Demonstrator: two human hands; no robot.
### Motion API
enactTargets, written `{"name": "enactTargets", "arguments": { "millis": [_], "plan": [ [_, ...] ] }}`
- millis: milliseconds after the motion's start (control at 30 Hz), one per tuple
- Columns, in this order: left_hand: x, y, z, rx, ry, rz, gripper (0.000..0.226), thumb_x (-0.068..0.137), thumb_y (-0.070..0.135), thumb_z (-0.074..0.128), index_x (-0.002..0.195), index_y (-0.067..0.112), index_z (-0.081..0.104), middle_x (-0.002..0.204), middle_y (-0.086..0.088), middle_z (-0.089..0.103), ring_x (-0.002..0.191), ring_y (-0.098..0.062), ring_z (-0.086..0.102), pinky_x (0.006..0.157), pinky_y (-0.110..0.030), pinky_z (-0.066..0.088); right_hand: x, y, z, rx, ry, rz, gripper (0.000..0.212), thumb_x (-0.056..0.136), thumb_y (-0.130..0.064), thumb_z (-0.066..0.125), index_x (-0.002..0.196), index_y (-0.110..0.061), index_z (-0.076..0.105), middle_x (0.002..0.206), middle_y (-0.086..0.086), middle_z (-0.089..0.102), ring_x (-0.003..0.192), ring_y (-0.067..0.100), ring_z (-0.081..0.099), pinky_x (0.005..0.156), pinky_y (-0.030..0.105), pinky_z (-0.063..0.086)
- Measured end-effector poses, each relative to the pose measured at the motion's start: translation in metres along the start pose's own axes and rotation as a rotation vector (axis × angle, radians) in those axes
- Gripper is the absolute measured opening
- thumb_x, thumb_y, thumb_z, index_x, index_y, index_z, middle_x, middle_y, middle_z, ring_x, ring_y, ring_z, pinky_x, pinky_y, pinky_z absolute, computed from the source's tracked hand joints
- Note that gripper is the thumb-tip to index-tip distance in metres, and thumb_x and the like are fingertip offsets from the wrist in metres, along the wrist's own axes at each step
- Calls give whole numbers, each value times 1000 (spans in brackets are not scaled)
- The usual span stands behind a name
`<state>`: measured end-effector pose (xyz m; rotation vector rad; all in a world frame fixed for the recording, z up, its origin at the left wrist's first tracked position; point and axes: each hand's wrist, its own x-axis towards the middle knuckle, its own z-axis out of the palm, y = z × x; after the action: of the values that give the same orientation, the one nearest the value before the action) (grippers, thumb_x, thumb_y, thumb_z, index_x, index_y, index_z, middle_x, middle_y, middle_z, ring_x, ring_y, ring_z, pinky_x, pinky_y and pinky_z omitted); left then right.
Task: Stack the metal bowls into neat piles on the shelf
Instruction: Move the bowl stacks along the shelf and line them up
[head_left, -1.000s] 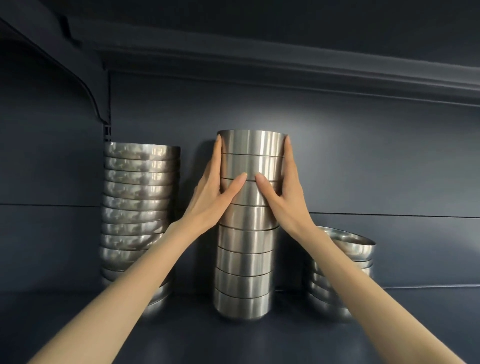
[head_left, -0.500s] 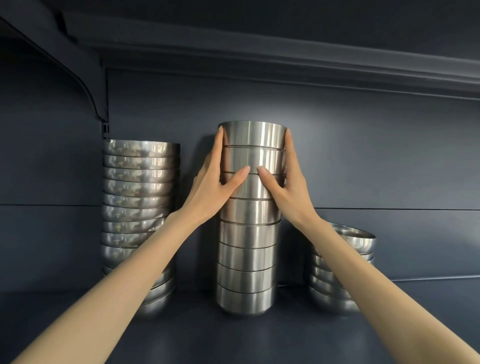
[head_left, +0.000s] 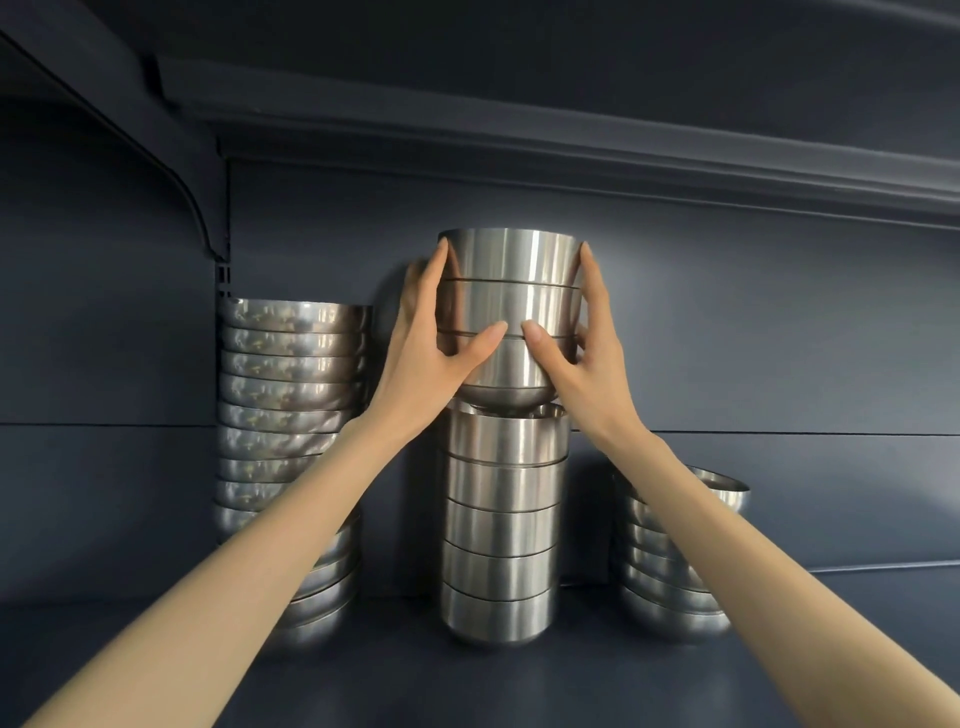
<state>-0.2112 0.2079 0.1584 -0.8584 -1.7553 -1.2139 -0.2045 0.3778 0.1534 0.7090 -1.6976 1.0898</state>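
Three nested metal bowls (head_left: 511, 291) hang just above the middle pile of bowls (head_left: 501, 519), with a small gap between them. My left hand (head_left: 431, 348) grips the lifted bowls from the left side, thumb across the front. My right hand (head_left: 582, 358) grips them from the right, thumb on the front too. The middle pile stands upright on the dark shelf (head_left: 493, 680).
A tall pile of wider bowls (head_left: 291, 395) stands at the left, close to the shelf bracket (head_left: 208, 228). A shorter pile of bowls (head_left: 675, 571) sits at the right, its top bowl tilted. The shelf above (head_left: 571, 156) hangs not far over the lifted bowls.
Both hands have lifted the top three bowls off the middle pile. A gap now shows under them; the rest of the pile stayed put.
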Motion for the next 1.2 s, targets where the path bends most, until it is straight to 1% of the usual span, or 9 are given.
{"name": "enactTargets", "arguments": {
  "millis": [67, 167, 267, 367, 567, 700, 867, 967, 1200],
  "plan": [
    [0, 3, -3, -23, 11, 4, 88, 83, 43, 65, 151, 29, 11, 147, 20, 18, 133, 8, 19, 95, 8, 17, 0, -6, 0, 4, 7, -13, 83, 86, -52, 61, 153, -32, 16, 149, -30, 25, 141, 9, 34, 113, 45, 36],
    [-4, 7, -9, -39, 13, 12, 87, 85, 34, 68, 151, 28, 12, 140, 27, 21, 128, 14, 22, 93, 8, 20, -4, -15, 1, -3, 9, -17, 82, 86, -49, 61, 153, -32, 16, 142, -42, 22, 140, 0, 30, 115, 38, 34],
    [-12, 12, -15, -55, 18, 28, 87, 83, 39, 68, 151, 31, 13, 139, 33, 18, 125, 24, 19, 96, 7, 17, -10, -24, 2, -4, 17, -24, 82, 86, -47, 62, 152, -32, 16, 141, -42, 21, 139, -7, 26, 116, 35, 32],
    [-17, 19, -23, -75, 23, 32, 90, 78, 50, 64, 151, 33, 13, 143, 28, 21, 133, 11, 22, 99, 5, 18, -15, -36, 3, -5, 18, -31, 82, 85, -49, 61, 151, -34, 15, 145, -37, 21, 141, -4, 26, 116, 36, 32],
    [-23, 28, -46, -103, 21, 59, 87, 84, 42, 69, 151, 28, 15, 150, 19, 21, 136, 7, 20, 101, 3, 18, -22, -66, 10, -32, 18, -35, 79, 90, -41, 61, 152, -28, 13, 143, -39, 17, 138, -14, 20, 112, 12, 25],
    [-40, 29, -65, -119, 2, 59, 90, 82, 48, 68, 151, 28, 15, 154, 15, 22, 142, -4, 23, 105, -6, 21, -38, -85, 25, -20, 4, -2, 77, 94, -33, 58, 153, -24, 9, 143, -37, 12, 136, -17, 15, 106, 2, 18],
    [-68, 27, -94, -151, -29, 35, 86, 78, 56, 65, 145, 41, 14, 139, 42, 17, 131, 21, 17, 103, 0, 17, -67, -111, 51, 2, 11, 65, 75, 95, -37, 53, 153, -24, 8, 149, -25, 14, 141, -8, 15, 109, 6, 19],
    [-83, 28, -113, -171, -53, 8, 87, 80, 50, 69, 147, 37, 14, 142, 36, 17, 131, 21, 16, 101, 4, 15, -82, -128, 65, -1, 20, 86, 74, 93, -42, 53, 150, -28, 8, 150, -22, 14, 143, -6, 15, 112, 10, 18],
    [-117, 30, -150, -118, -132, -28, 83, 86, 35, 66, 141, 42, 5, 135, 45, 6, 124, 32, 6, 100, 6, 9, -116, -158, 93, -9, 8, 156, 73, 90, -47, 51, 146, -35, 7, 149, -30, 10, 139, -15, 9, 109, 3, 13]
  ]
}}
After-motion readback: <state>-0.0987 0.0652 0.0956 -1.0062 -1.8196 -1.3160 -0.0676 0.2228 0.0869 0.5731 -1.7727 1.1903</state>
